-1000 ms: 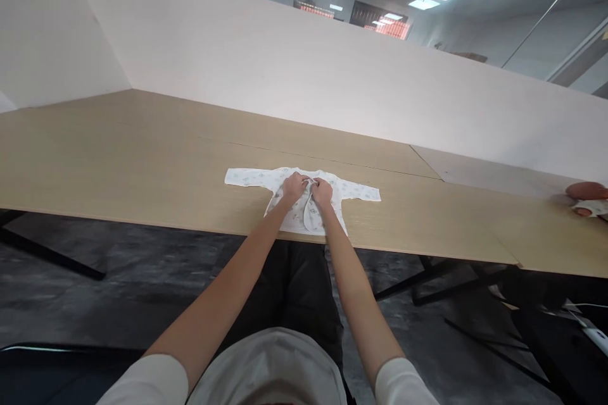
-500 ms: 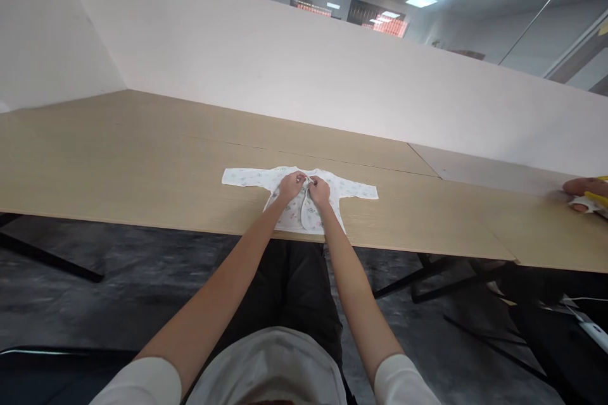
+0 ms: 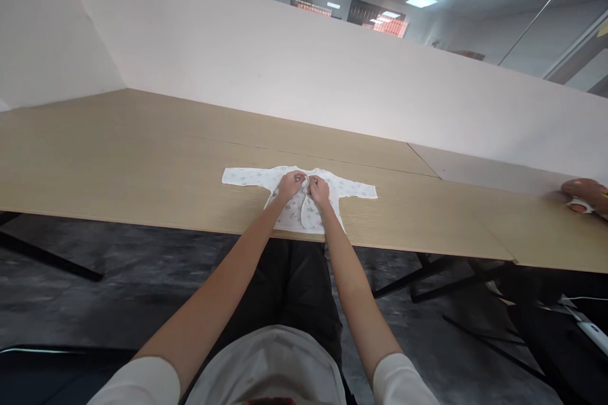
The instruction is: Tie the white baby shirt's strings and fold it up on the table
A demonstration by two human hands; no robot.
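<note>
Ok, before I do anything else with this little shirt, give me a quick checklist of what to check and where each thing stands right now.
1. Baby shirt lying flat on the table: ok, body and both sleeves spread out.
2. Left hand on the shirt near the neckline: ok, fingers pinched at the front opening.
3. Right hand beside it at the same spot: ok, also pinching there.
4. Fastening at the neckline closed: cannot tell, too small and covered by the fingers.
5. Hem clear of the table edge: not ok, the hem reaches the near edge.
6. Another person's hand at the far right: ok, well apart from the shirt.
</note>
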